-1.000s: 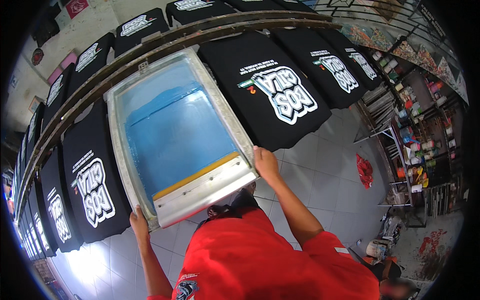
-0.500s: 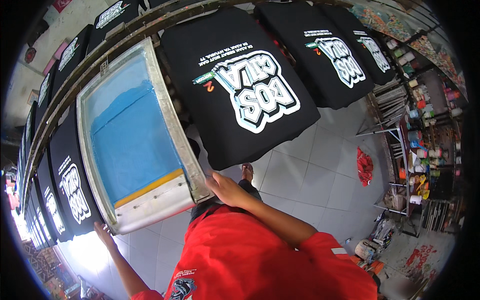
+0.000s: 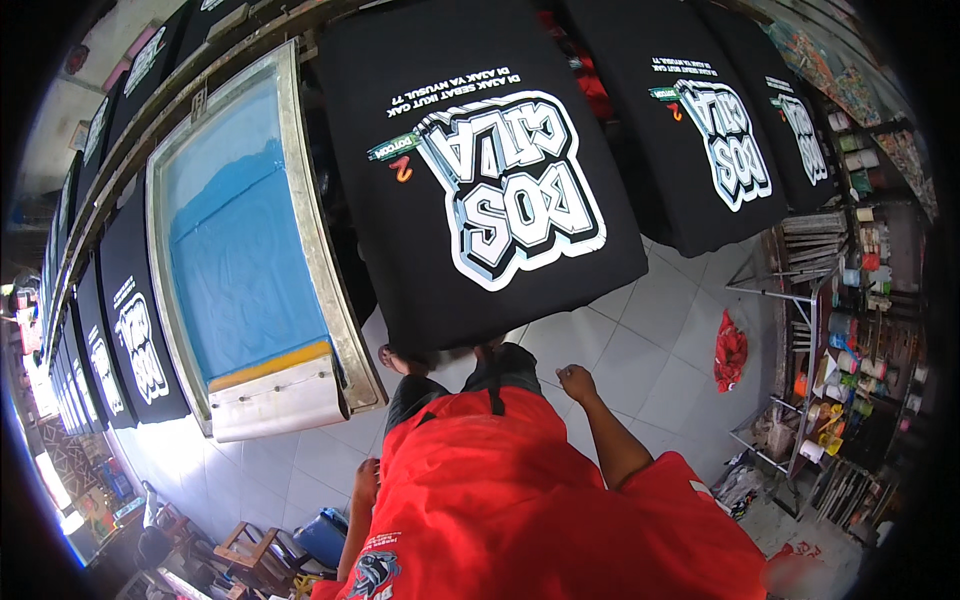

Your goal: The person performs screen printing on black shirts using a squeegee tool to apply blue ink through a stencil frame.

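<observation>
My left hand point(image 3: 367, 480) hangs low beside my red shirt, its fingers partly hidden against the cloth. On the other side, my right hand point(image 3: 575, 382) is held out over the floor, loosely curled with nothing visible in it. Ahead lies a black T-shirt point(image 3: 370, 250) stretched flat, bearing a large white-and-grey graphic and a small green and orange mark. Left of it, a screen-printing frame point(image 3: 328, 262) with blue mesh rests over the row. A squeegee point(image 3: 275, 395) with a pale holder and yellow blade lies at the frame's near end. Neither hand touches the frame.
More printed black T-shirts point(image 3: 672, 200) line the row on both sides, along a rail point(image 3: 130, 172). Shelves of jars and bottles point(image 3: 850, 365) stand at the right. A red cloth point(image 3: 730, 350) lies on the tiled floor point(image 3: 600, 345). A wooden stool point(image 3: 250, 550) stands lower left.
Both hands have come away from the frame's near end. The left has dropped to my side; the right has swung out to the right. The frame and squeegee stay over the row.
</observation>
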The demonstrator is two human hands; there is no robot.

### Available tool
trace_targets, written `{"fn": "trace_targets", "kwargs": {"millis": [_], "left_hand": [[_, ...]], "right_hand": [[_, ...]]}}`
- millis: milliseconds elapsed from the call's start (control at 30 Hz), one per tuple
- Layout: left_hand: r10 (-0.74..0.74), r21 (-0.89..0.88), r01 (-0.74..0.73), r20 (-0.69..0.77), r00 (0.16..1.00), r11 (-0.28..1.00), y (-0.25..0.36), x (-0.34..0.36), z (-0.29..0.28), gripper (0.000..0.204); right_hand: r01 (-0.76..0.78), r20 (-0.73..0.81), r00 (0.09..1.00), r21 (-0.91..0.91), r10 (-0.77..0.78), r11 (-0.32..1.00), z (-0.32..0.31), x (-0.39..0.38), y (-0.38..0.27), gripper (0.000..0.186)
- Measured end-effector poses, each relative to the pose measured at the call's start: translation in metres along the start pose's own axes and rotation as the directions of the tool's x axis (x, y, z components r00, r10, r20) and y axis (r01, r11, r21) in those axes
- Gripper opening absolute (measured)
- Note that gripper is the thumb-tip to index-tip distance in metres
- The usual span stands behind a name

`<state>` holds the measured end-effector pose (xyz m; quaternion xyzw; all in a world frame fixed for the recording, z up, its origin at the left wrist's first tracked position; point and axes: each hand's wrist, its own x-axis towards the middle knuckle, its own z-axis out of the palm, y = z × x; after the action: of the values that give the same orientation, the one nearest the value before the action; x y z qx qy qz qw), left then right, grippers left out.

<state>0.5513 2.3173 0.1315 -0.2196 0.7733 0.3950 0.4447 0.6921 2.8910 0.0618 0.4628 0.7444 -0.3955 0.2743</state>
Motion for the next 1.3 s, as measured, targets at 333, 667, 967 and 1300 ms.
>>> {"fn": "trace_targets", "kwargs": {"millis": [333,667,967,1300], "left_hand": [[-0.137,-0.147,0.131,-0.038,0.99,0.981,0.057,0.01,0.046,0.035],[0.018,-0.003,-0.018,-0.055,0.998,1.0,0.065,0.014,0.076,0.035],[0.03,0.031,-0.027,-0.102,0.994,0.999,0.072,0.017,0.084,0.034],[0.112,0.013,-0.112,-0.11,0.988,0.994,0.071,0.018,0.078,0.034]], "right_hand": [[0.282,0.084,0.954,0.06,-0.286,0.958,0.007,0.025,-0.064,0.038],[0.288,0.113,0.953,-0.061,-0.28,0.956,0.005,0.039,-0.078,0.036],[0.258,0.166,0.957,-0.11,-0.238,0.96,-0.03,0.031,-0.049,0.038],[0.333,0.124,0.939,-0.106,-0.32,0.937,0.001,0.028,-0.084,0.04]]}}
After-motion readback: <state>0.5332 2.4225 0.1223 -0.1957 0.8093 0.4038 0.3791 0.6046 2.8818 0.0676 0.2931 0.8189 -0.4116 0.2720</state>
